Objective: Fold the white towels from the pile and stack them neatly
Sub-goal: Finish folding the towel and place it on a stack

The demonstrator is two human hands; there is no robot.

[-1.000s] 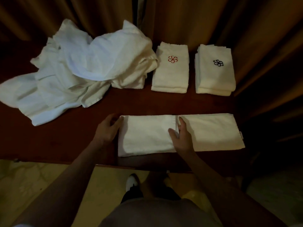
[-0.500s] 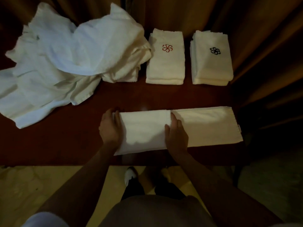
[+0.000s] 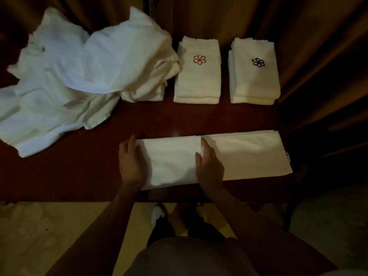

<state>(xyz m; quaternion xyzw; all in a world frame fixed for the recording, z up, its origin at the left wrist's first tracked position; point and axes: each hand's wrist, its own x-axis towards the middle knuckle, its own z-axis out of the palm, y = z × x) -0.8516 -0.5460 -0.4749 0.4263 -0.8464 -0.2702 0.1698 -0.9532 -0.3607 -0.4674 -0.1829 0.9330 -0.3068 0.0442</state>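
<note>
A long folded white towel (image 3: 249,154) lies across the front of the dark red table (image 3: 79,172), its left part doubled over into a flap (image 3: 171,160). My left hand (image 3: 130,162) rests flat on the flap's left fold. At the flap's free right edge, my right hand (image 3: 210,166) pinches the cloth between thumb and fingers. The loose pile of white towels (image 3: 79,76) spreads over the back left. Two folded stacks stand at the back: one with a red emblem (image 3: 198,72), one with a dark emblem (image 3: 254,72).
Brown curtains (image 3: 298,26) hang close behind and to the right of the table. The table's front edge runs just below the towel, and beyond it are a pale floor (image 3: 49,236) and my legs and shoes.
My left hand slid from beside the towel's left end onto the fold. My right hand stayed at the flap's edge. The flap lies flatter.
</note>
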